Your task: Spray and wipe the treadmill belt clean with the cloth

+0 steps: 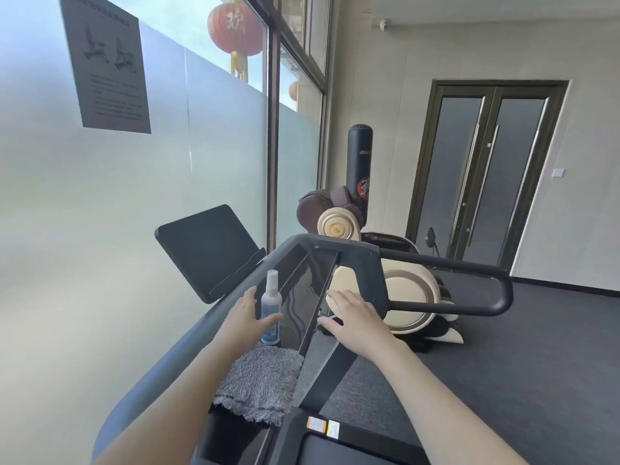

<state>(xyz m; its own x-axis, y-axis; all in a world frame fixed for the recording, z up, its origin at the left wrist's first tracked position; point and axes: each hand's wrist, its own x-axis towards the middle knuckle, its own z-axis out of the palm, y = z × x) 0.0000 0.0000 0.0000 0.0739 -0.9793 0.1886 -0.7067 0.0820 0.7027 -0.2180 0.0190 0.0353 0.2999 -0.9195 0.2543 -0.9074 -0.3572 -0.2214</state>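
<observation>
Start of task, nothing sprayed or wiped yet, I judge; small clear spray bottle of blue liquid [271, 310] upright on glossy dark treadmill console surface [298, 293]; fluffy grey cloth [261, 384] lies just nearside of bottle; left hand [246, 317] grip spread around bottle, not closed; right hand [355, 317] spread, empty, right of bottle.

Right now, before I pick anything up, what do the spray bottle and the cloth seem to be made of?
Spray bottle: probably translucent plastic, smooth and slightly glossy. The lower part shows blue, either liquid or a label, and the top is white. Cloth: grey, most likely microfibre or terry, with a shaggy, matte, looped pile and a soft fold.
</observation>
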